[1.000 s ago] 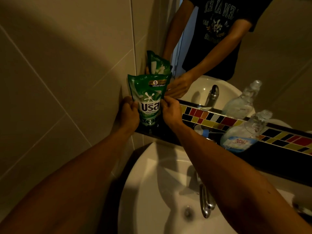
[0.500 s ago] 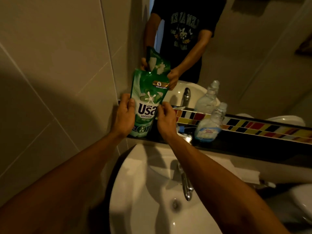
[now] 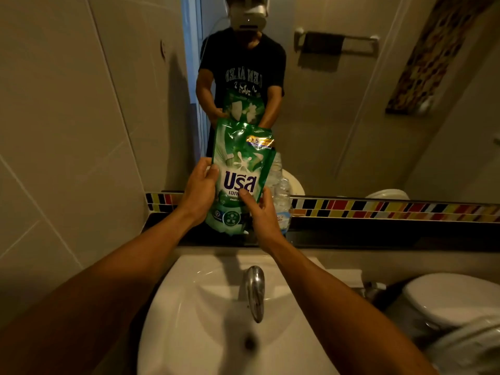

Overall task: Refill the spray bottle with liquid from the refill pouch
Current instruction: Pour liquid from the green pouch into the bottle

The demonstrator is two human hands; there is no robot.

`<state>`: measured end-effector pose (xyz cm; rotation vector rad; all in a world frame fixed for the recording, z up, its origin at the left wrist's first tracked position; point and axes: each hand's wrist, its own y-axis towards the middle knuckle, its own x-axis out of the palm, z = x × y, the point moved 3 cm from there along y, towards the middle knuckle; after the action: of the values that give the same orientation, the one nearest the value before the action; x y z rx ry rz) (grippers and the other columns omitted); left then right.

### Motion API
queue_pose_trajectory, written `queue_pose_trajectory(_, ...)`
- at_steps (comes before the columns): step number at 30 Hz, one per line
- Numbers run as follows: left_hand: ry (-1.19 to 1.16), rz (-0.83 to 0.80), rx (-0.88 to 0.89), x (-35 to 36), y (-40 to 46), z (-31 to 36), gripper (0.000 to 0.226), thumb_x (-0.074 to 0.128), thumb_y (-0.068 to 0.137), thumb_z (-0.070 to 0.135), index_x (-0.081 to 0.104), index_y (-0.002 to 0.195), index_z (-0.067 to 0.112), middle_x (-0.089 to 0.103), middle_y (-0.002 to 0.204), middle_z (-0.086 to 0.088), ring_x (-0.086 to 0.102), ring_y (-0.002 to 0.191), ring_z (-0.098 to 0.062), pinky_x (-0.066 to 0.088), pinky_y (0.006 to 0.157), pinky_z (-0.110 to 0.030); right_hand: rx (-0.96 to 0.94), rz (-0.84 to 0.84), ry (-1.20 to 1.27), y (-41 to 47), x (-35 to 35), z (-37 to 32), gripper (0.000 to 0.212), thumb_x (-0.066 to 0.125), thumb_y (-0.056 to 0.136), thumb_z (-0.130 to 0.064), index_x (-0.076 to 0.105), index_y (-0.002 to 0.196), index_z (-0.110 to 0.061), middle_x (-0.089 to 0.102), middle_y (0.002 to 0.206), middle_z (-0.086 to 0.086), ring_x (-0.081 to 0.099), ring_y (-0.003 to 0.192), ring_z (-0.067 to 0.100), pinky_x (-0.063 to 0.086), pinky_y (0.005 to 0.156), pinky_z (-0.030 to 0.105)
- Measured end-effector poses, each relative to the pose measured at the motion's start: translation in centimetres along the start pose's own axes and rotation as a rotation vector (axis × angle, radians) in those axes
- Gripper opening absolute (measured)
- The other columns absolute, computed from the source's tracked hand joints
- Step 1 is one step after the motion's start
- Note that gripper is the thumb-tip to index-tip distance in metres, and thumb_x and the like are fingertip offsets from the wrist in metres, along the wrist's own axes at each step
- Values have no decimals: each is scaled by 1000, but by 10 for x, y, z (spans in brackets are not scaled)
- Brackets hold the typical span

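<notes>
While both hands steady it upright at frame centre, the refill pouch (image 3: 241, 171) is clasped — left hand (image 3: 198, 192) and right hand (image 3: 261, 209) closed on its sides — likely for opening; the spray bottle (image 3: 282, 201) stands just behind.

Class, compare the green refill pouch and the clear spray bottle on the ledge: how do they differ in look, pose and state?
The refill pouch is opaque green with printed lettering; the spray bottle is clear plastic. The pouch is held up by the left hand and right hand; the bottle stands untouched, partly hidden behind it. Both are upright.
</notes>
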<state>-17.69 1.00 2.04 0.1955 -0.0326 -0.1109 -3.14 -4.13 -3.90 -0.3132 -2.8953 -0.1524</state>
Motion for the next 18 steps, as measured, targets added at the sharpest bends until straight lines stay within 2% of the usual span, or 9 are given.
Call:
queue_pose_trajectory(3, -50, -24, -92, 16, -1, 0, 16, 42, 106, 29, 57, 101, 28, 71, 113, -14, 71, 98, -33, 55, 76, -43, -19, -26, 8, -3, -13, -7, 46, 68, 101, -29, 51, 143, -29, 72, 131, 2, 73, 118, 23, 63, 95, 46)
queue_pose_trajectory(5, -59, -28, -156, 24, 0, -3, 15, 43, 105, 29, 58, 102, 29, 72, 110, -13, 71, 97, -33, 55, 76, -47, -22, -33, -11, -4, -19, -6, 51, 65, 103, -32, 43, 148, -29, 69, 135, 2, 71, 121, 24, 63, 96, 47)
queue_pose_trajectory(8, -82, -4, -230, 33, 1, -6, 13, 44, 105, 25, 57, 106, 24, 72, 110, -10, 72, 95, -27, 60, 64, -36, -48, -54, -77, -5, -27, -3, 62, 66, 102, -33, 31, 154, -30, 66, 138, 1, 70, 123, 22, 62, 97, 45)
queue_pose_trajectory(12, -20, 0, -294, 40, -1, -8, 14, 42, 105, 19, 55, 108, 20, 69, 106, -9, 69, 86, -23, 54, 48, -27, -42, -112, -101, -6, -36, 1, 78, 73, 97, -16, 25, 157, -29, 66, 136, 4, 69, 122, 23, 62, 96, 42)
queue_pose_trajectory(16, 142, 7, -289, 42, 4, -7, 13, 45, 103, 17, 58, 100, 18, 64, 93, -10, 58, 67, -15, 42, 40, -20, -14, -92, -84, -8, -41, 6, 84, 74, 94, -17, 21, 158, -29, 68, 132, 2, 71, 119, 23, 62, 96, 45)
queue_pose_trajectory(18, 212, 13, -276, 41, 6, -6, 12, 47, 103, 14, 59, 105, 14, 63, 90, -7, 55, 65, -12, 41, 41, -21, -15, -87, -77, -10, -43, 6, 85, 73, 95, -18, 19, 158, -33, 67, 129, -3, 71, 117, 21, 63, 94, 44)
